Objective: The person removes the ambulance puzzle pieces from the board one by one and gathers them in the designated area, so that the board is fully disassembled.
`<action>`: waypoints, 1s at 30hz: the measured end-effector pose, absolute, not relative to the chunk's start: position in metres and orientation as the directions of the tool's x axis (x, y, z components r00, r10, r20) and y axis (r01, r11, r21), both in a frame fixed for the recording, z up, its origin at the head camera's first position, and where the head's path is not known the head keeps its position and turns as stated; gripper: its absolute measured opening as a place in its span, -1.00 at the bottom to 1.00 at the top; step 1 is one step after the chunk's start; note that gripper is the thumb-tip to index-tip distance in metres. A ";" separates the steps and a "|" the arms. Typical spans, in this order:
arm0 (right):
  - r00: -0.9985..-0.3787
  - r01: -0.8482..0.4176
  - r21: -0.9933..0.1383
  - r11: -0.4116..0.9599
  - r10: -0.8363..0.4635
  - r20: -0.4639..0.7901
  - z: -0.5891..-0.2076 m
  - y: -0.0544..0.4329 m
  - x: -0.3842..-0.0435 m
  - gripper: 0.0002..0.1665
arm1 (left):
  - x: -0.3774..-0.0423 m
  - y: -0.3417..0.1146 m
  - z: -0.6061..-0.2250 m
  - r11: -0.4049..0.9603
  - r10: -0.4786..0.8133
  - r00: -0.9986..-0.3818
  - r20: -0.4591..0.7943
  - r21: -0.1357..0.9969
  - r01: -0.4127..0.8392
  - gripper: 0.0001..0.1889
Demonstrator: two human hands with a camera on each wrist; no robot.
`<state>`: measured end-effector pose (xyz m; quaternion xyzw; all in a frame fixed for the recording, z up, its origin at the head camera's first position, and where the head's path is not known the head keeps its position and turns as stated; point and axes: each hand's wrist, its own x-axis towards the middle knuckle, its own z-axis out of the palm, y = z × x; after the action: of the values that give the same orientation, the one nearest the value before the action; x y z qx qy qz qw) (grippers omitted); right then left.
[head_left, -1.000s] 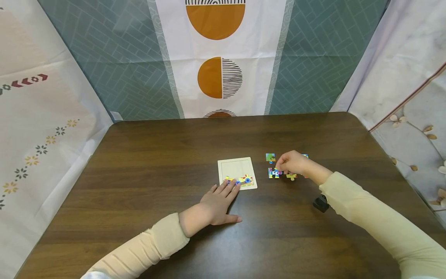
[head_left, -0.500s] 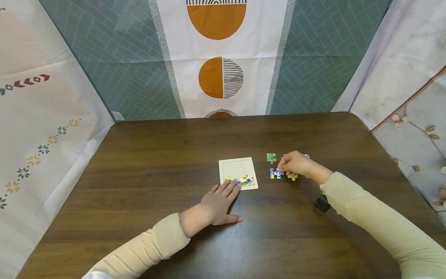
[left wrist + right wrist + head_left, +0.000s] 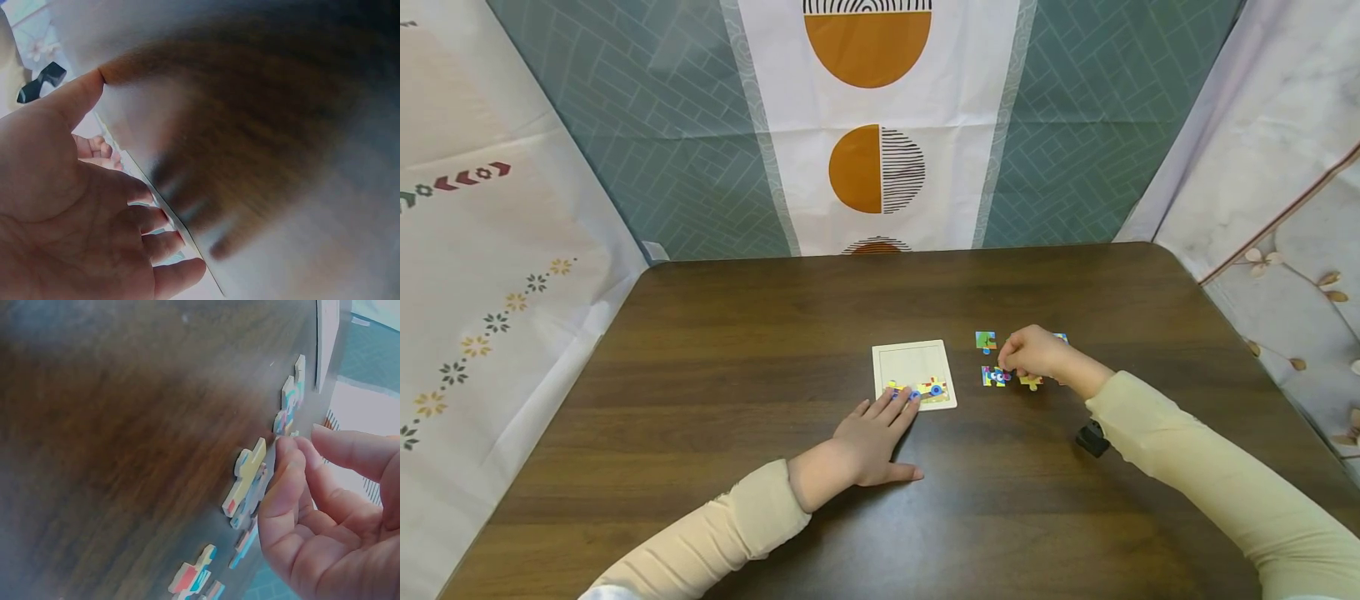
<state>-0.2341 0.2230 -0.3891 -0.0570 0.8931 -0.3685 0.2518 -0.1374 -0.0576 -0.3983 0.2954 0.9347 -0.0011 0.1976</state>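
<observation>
My left hand point(image 3: 871, 442) lies with its fingers spread and their tips on the lower edge of a pale wooden puzzle board point(image 3: 910, 360). Along the board's bottom, fitted pieces show part of a yellow vehicle with blue wheels point(image 3: 934, 390); the fingers cover some of it. To the right of the board, my right hand point(image 3: 1033, 350) has its curled fingertips at the right end of a blue and purple jigsaw piece point(image 3: 993, 377), which lies low on the table. In the right wrist view, the thumb point(image 3: 350, 449) and fingers point(image 3: 284, 487) come together around that end.
A jigsaw piece with a green tree point(image 3: 985, 340) lies behind. A yellow piece point(image 3: 1032, 382) and a blue one point(image 3: 1061, 337) are partly hidden by the right hand. A small black object point(image 3: 1092, 438) appears by the right sleeve. Patterned cloths point(image 3: 700, 167) surround the brown table point(image 3: 760, 333).
The whole head view has shifted by a few pixels. My right fingertips stay at the blue and purple jigsaw piece; my left hand holds its place on the board.
</observation>
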 end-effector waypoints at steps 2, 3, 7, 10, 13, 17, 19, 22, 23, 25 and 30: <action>-0.874 0.072 -0.675 0.734 -0.280 -0.397 -0.388 0.222 -0.234 -0.80 | -0.138 -0.058 -0.399 0.826 0.551 -0.748 -0.371 0.114 0.552 -0.05; -0.878 0.068 -0.668 0.741 -0.274 -0.392 -0.388 0.222 -0.235 -0.80 | -0.138 -0.058 -0.399 0.827 0.550 -0.748 -0.371 0.114 0.551 -0.05; -0.893 0.028 -0.646 0.763 -0.271 -0.359 -0.385 0.218 -0.234 -0.81 | -0.138 -0.058 -0.399 0.829 0.547 -0.750 -0.372 0.114 0.548 -0.05; -0.904 -0.033 -0.638 0.769 -0.295 -0.309 -0.383 0.212 -0.232 -0.83 | -0.138 -0.058 -0.399 0.829 0.546 -0.751 -0.372 0.112 0.547 -0.05; -0.909 -0.111 -0.628 0.770 -0.334 -0.250 -0.381 0.204 -0.229 -0.84 | -0.138 -0.058 -0.399 0.830 0.544 -0.751 -0.375 0.108 0.547 -0.05; -0.898 -0.199 -0.637 0.745 -0.398 -0.185 -0.381 0.191 -0.225 -0.85 | -0.138 -0.058 -0.399 0.831 0.540 -0.752 -0.378 0.100 0.547 -0.05; -0.888 -0.229 -0.653 0.722 -0.430 -0.164 -0.382 0.185 -0.222 -0.85 | -0.138 -0.058 -0.399 0.832 0.539 -0.753 -0.378 0.098 0.546 -0.05; -0.869 -0.270 -0.670 0.691 -0.475 -0.139 -0.385 0.177 -0.219 -0.85 | -0.138 -0.058 -0.399 0.831 0.540 -0.754 -0.375 0.096 0.548 -0.05; -0.864 -0.282 -0.671 0.686 -0.485 -0.133 -0.386 0.174 -0.218 -0.85 | -0.138 -0.058 -0.399 0.831 0.541 -0.754 -0.374 0.097 0.548 -0.05; -0.857 -0.295 -0.676 0.675 -0.499 -0.124 -0.388 0.169 -0.217 -0.82 | -0.138 -0.058 -0.399 0.830 0.541 -0.753 -0.373 0.097 0.549 -0.05; -0.848 -0.311 -0.673 0.671 -0.516 -0.122 -0.395 0.159 -0.212 -0.75 | -0.138 -0.057 -0.398 0.830 0.541 -0.750 -0.380 0.097 0.549 -0.05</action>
<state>-0.2122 0.1594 -0.3952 -0.2293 0.9011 -0.3347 0.1531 -0.1376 -0.0569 -0.3985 0.2914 0.9354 -0.0105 0.2001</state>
